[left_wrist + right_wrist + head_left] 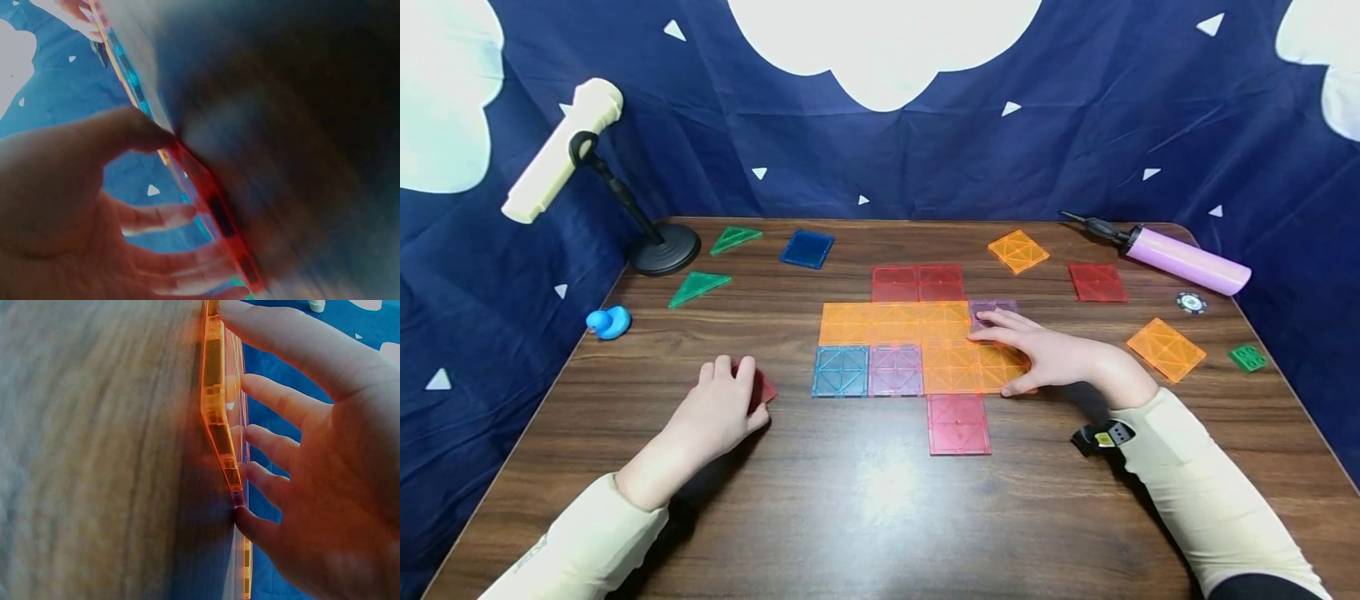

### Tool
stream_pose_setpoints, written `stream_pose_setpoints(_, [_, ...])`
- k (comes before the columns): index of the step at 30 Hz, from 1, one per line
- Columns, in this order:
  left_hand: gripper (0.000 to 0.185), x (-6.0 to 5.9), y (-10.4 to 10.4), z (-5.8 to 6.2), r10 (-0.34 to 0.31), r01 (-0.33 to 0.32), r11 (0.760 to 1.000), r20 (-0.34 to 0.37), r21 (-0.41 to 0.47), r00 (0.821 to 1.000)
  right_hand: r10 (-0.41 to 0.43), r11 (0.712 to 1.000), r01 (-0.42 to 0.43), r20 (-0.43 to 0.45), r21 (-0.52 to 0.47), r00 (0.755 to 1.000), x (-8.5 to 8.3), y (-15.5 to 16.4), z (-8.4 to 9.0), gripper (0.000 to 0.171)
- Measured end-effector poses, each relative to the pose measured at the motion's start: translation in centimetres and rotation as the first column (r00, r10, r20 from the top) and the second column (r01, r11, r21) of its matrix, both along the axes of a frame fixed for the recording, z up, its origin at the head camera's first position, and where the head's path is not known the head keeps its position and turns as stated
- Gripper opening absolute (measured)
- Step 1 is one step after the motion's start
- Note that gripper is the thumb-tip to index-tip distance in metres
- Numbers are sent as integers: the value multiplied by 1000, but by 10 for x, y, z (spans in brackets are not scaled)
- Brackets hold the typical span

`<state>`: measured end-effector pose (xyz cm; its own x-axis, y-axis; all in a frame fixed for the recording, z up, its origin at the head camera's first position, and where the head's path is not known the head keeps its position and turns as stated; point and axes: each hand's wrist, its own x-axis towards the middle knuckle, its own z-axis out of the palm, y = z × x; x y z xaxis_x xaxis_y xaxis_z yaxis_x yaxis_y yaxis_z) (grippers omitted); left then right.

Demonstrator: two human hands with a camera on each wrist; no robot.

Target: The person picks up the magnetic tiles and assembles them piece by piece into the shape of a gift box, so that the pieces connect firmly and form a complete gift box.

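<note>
On dark wooden bench point(880, 517), left hand point(718, 412) curled round red square translucent plastic tile point(762, 388), just left of flat tile mosaic point(895, 323). Right hand point(1045, 357) spread flat, pressing orange square tiles point(958, 367), fingertips on purple tile point(992, 312). Risk: a careless nudge shifting joined pieces apart. No containers visible.

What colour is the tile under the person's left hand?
Red. The tile peeks out beside the left hand; its red edge shows best in the left wrist view.
</note>
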<state>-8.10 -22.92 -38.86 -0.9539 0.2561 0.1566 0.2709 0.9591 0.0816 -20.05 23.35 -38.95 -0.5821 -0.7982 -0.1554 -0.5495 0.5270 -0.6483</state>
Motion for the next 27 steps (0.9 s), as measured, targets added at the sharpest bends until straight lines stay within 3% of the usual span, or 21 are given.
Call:
stream_pose_setpoints(5, [49,0,10,4,-135,134,991,15,23,991,3,1000,-3,-2,-6,1000,0,1,0,82])
stream_pose_setpoints(9, [52,3,23,6,-264,266,963,-35,52,964,7,1000,-7,-2,-12,1000,0,2,0,82])
stream_pose_setpoints(12, [56,6,37,8,-398,403,914,-95,44,912,7,1000,-7,-3,-14,1000,0,3,0,82])
stream_pose_setpoints(18, [53,4,75,11,-634,641,767,-138,7,761,5,1000,-5,-22,-16,1000,0,5,0,83])
stream_pose_setpoints(20, [52,2,88,10,-677,683,730,-132,-5,724,4,1000,-4,-24,-14,1000,1,5,-1,83])
stream_pose_setpoints(23, [50,-2,105,7,-713,714,698,-129,-43,689,5,1000,-5,-21,-9,1000,1,5,-1,83])
stream_pose_setpoints(27, [47,-5,121,3,-729,724,685,-117,-88,675,10,1000,-10,-6,-5,1000,1,2,0,83])
